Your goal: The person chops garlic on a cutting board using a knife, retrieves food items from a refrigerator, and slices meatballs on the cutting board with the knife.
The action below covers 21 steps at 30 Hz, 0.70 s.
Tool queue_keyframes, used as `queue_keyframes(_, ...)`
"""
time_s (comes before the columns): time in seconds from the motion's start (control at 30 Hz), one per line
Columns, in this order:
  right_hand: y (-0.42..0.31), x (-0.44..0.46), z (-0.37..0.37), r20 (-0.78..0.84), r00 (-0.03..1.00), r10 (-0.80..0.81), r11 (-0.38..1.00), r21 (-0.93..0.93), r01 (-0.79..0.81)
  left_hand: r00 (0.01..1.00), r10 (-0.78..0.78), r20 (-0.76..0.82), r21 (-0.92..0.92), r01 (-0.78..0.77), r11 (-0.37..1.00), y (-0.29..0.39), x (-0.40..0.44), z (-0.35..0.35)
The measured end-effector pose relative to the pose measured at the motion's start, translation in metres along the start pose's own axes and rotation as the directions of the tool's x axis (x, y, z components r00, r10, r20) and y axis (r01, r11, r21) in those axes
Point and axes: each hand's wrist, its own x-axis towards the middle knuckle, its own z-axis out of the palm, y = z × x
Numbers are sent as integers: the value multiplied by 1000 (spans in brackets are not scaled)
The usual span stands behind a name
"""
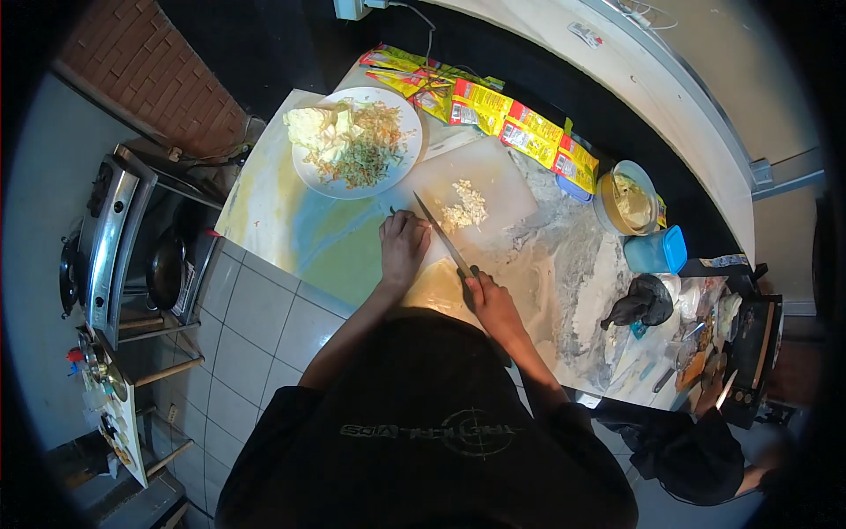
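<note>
My right hand (493,307) is wrapped round the dark handle of a kitchen knife (441,231), whose blade slants up and left across the cutting board (507,181). Beside the blade, on its left, my left hand (404,247) rests with curled fingers at the board's edge. A small dark green tip shows by its fingertips; what the fingers hold is mostly hidden. Pale chopped bits (464,205), perhaps garlic, lie in a pile right of the blade. Above my left hand stands a white plate (308,181) with pale cabbage-like pieces, orange shreds and chopped greens.
Yellow and red seasoning packets (480,106) line the table's back edge. To the right are a bowl of pale food (630,201), a blue container (654,252) and a black plastic bag (641,302). Another person (696,454) stands at lower right. A stove (119,238) is at left.
</note>
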Motion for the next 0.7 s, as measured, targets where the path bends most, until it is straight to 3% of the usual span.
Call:
queue_keyframes(0.37,-3,4,9,-14,1000,-9,989,-148,7,1000,16,-3,13,-16,1000,0,-1,1)
queue_keyframes(0.6,11,0,-7,37,999,-38,999,-28,39,1000,13,-2,25,-13,1000,0,0,1)
queue_keyframes(0.7,3,-7,-15,23,999,24,1000,-8,-24,1000,16,4,11,-16,1000,-1,0,0)
